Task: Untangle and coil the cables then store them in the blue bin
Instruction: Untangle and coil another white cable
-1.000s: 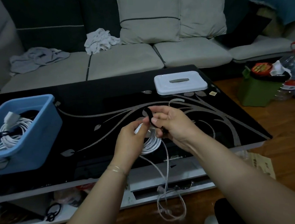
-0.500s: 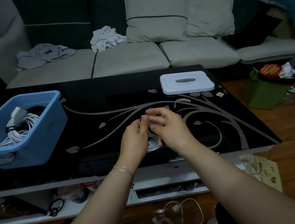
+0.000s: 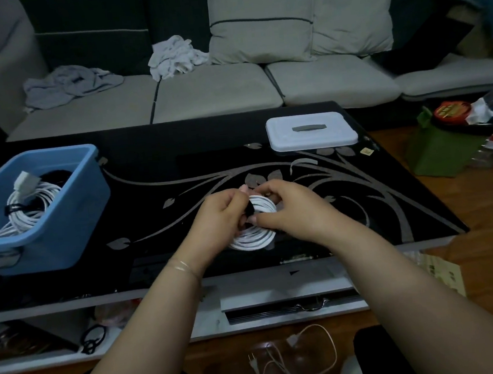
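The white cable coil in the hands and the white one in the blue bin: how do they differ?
The held cable coil is above the black table, gripped by the left hand and right hand; the binned cable coil lies in the blue bin, untouched. The held one looks smaller and tighter, the binned one looser, with a plug on top. Both are white coils with a black strap.

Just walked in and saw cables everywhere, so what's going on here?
A person is bundling a white cable coil over the black glass table. The left hand and right hand both grip it where a black strap wraps it. Another tied white coil already sits in the blue bin.
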The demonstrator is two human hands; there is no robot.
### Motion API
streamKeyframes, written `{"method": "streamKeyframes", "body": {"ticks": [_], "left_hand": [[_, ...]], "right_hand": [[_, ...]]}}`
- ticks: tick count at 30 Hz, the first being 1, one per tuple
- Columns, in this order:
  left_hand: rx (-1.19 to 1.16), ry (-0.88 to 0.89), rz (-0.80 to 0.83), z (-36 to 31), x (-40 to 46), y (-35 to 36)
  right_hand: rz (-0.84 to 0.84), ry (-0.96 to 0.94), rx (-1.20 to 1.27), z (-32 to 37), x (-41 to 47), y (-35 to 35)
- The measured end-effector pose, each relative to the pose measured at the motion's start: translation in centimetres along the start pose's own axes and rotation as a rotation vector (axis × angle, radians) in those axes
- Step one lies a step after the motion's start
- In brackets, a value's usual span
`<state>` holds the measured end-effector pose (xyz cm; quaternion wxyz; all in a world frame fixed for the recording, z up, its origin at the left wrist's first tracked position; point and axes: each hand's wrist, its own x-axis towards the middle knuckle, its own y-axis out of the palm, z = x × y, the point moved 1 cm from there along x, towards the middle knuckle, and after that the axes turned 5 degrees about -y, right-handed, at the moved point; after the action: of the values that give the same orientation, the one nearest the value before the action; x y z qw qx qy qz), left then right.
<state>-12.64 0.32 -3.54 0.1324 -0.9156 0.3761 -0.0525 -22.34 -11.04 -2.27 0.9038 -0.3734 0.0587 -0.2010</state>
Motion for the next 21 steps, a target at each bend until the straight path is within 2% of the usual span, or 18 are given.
{"method": "streamKeyframes", "body": {"ticks": [3,7,16,21], "left_hand": [[0.019,0.0,0.051,-0.2,0.0,-0.4],[0.023,0.047,0.08,-0.5,-0.3,-0.5],[0.465,0.211,-0.126,-0.4,-0.8,-0.4],[0.622,0.371,-0.192,-0.5,-1.3,-0.3]], "right_hand": [[0.027,-0.079,0.092,0.2,-0.1,0.1],[0.08,-0.04,0.305,0.5,-0.1,0.2],[0.123,0.004,0.529,-0.2,0.2,0.5],[0.343,0.016,0.726,-1.1,0.2,-0.5]]}}
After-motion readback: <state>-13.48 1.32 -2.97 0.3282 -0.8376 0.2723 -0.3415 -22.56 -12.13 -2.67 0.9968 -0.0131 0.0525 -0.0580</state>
